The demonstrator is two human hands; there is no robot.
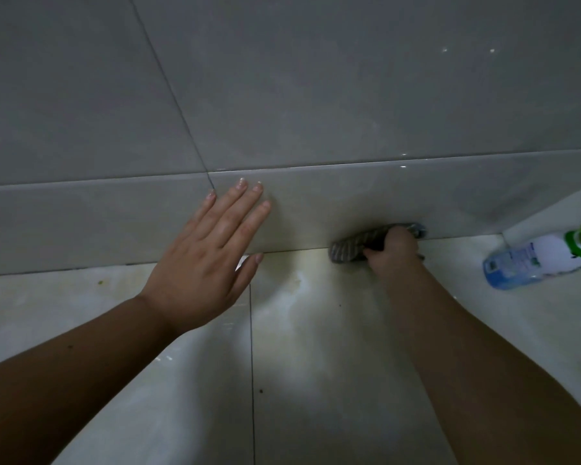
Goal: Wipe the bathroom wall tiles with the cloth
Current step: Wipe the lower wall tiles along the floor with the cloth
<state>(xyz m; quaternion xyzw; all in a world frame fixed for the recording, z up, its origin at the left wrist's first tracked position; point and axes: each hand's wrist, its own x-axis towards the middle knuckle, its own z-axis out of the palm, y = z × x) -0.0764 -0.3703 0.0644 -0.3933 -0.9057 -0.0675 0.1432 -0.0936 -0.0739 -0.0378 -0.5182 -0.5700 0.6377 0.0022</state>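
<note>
Grey glossy wall tiles (316, 95) fill the upper half of the view, with a low skirting band of tile (332, 203) at the bottom of the wall. My right hand (394, 251) is shut on a grey striped cloth (349, 248), pressing it against the foot of the skirting tile where wall meets floor. My left hand (208, 253) rests flat on the skirting tile to the left, fingers spread, holding nothing. Part of the cloth is hidden under my right hand.
A spray bottle (544, 256) with blue liquid, white label and green cap lies on its side on the pale floor tiles (316, 364) at the right. A raised pale ledge (557, 209) meets the wall at the right edge.
</note>
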